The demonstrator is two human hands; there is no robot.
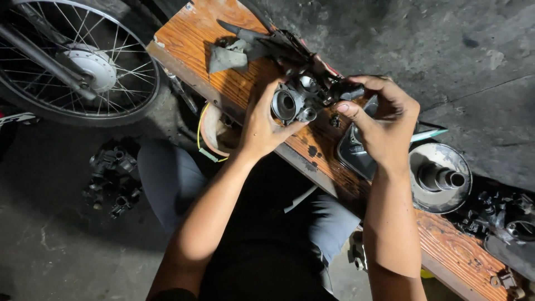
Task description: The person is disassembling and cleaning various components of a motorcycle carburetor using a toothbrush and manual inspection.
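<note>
The person sits with both forearms stretched forward from the bottom of the frame over a long wooden board (234, 83) that runs diagonally from the upper middle to the lower right.

The left hand (262, 125) is in the centre of the frame, with the wrist bent a little upward. Its fingers are closed around a grey metal carburetor body (292, 103), and the thumb presses on the lower side of it. The round opening of the carburetor body faces toward the camera. This part is held just above the board, in the upper centre of the picture.

The right hand (384, 125) is to the right of it, with the palm turned to the left and the fingers curled. Its thumb and forefinger pinch a small black part (348, 92) which touches the right side of the carburetor body. What exactly this small part is cannot be told.

Under the right hand, a dark metal cover (348, 150) lies on the board. Further right stands a round shiny metal dish with a short tube in the middle (440, 178). A dirty grey cloth (225, 56) lies on the board in the upper centre. In the upper left there is a spoked motorcycle wheel (78, 61), and on the floor at the left lies a heap of dark engine parts (111, 178).
</note>
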